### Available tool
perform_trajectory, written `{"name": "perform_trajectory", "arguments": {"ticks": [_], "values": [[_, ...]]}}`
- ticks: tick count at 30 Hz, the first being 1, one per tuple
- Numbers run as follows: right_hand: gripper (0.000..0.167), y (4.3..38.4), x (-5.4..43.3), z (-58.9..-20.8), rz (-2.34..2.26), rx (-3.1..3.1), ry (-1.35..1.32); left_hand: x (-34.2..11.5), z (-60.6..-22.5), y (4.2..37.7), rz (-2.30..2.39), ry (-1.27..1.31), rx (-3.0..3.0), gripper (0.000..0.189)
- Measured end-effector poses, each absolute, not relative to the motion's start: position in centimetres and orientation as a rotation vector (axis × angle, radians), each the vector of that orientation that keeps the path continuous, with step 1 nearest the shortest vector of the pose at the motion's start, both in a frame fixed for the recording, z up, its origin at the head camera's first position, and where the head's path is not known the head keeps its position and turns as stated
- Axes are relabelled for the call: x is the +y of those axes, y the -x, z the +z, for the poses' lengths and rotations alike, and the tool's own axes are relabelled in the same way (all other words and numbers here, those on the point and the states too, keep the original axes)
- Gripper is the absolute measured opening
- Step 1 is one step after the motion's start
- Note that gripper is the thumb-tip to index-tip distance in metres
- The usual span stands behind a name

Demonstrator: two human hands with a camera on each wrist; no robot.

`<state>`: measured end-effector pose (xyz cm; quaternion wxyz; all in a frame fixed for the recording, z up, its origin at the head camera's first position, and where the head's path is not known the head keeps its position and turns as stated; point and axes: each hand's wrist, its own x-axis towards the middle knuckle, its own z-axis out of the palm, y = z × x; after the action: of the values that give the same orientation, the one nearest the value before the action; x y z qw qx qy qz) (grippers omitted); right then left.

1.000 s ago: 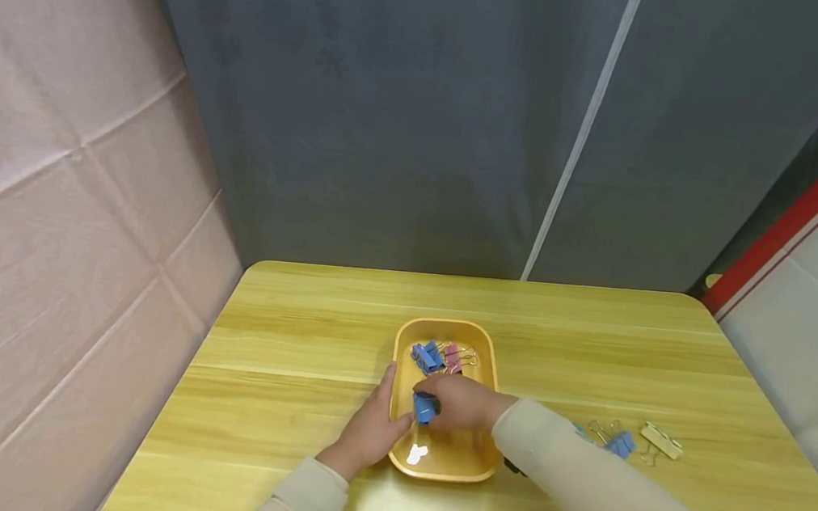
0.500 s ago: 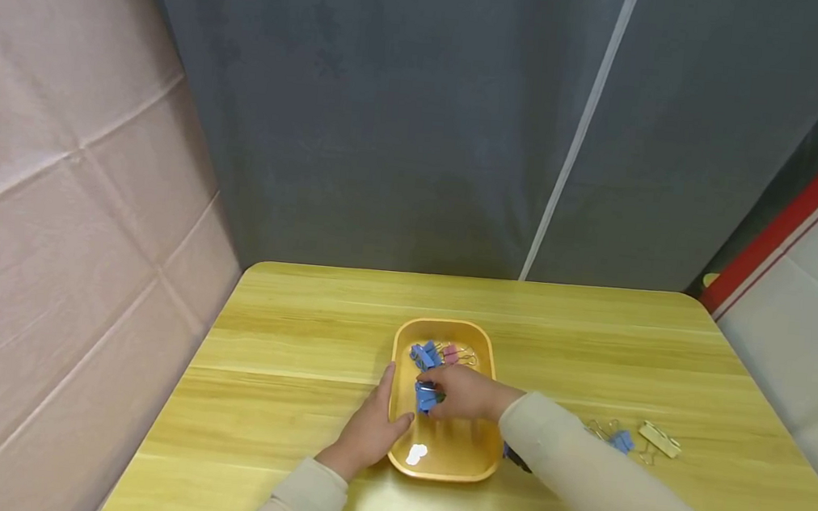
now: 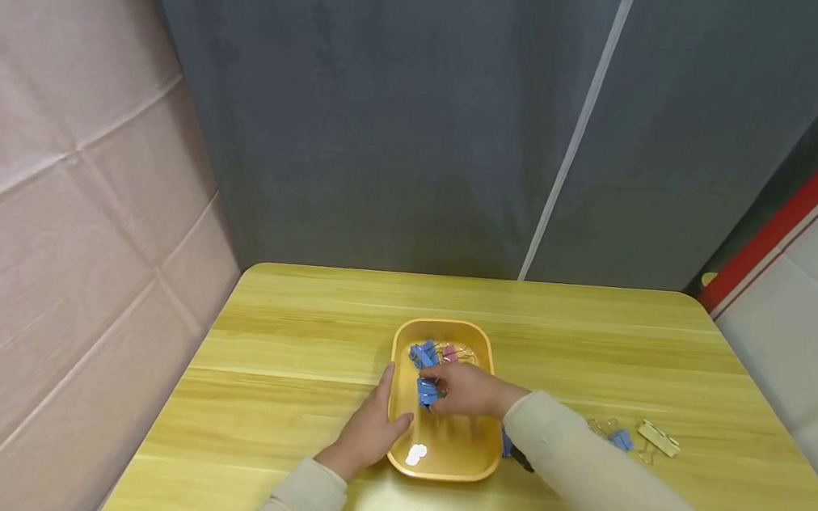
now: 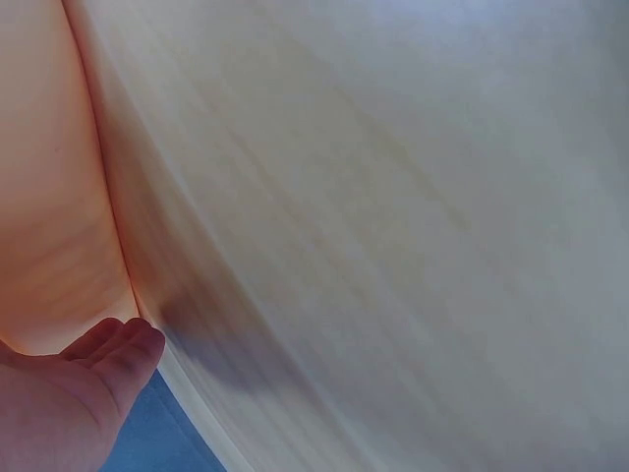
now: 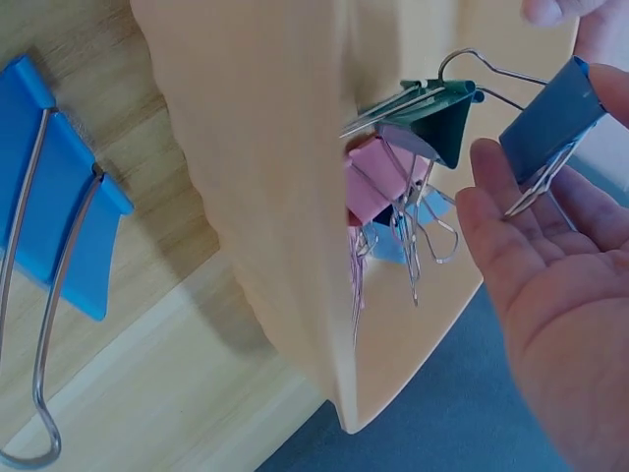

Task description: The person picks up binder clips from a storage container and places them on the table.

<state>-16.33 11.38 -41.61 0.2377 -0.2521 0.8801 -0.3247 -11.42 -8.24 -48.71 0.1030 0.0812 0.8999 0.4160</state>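
In the head view my right hand [image 3: 466, 390] is inside the orange tray [image 3: 437, 473], pinching a blue binder clip [image 3: 428, 393] between thumb and fingers. The right wrist view has that clip [image 5: 555, 118] up close, tilted, with its wire handles toward the fingers. A green binder clip [image 5: 447, 118] and a pink one [image 5: 378, 180] lie beyond it in the tray. More blue clips [image 3: 425, 354] sit near the tray's far end. My left hand [image 3: 368, 430] rests against the tray's left side, fingers extended along the outer wall and thumb over the rim.
On the wooden table [image 3: 279, 406], a blue binder clip [image 3: 622, 440] and a pale yellow one [image 3: 659, 438] lie to the right. Another blue clip [image 5: 69, 197] is just outside the tray's right wall, partly hidden by the right forearm in the head view. A dark curtain [image 3: 391, 124] hangs behind.
My right hand has shifted slightly toward the tray's far end with the blue binder clip, which has turned a little. The left hand stays at the tray's side.
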Motion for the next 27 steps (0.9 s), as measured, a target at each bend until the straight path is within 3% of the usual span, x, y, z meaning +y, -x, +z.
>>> {"name": "perform_trajectory", "arguments": {"ticks": [27], "values": [[0.058, 17.1, 13.4, -41.4, -1.062, 2.420, 0.679, -8.3, -48.7, 11.4, 1.223, -0.247, 2.650, 0.085]]}}
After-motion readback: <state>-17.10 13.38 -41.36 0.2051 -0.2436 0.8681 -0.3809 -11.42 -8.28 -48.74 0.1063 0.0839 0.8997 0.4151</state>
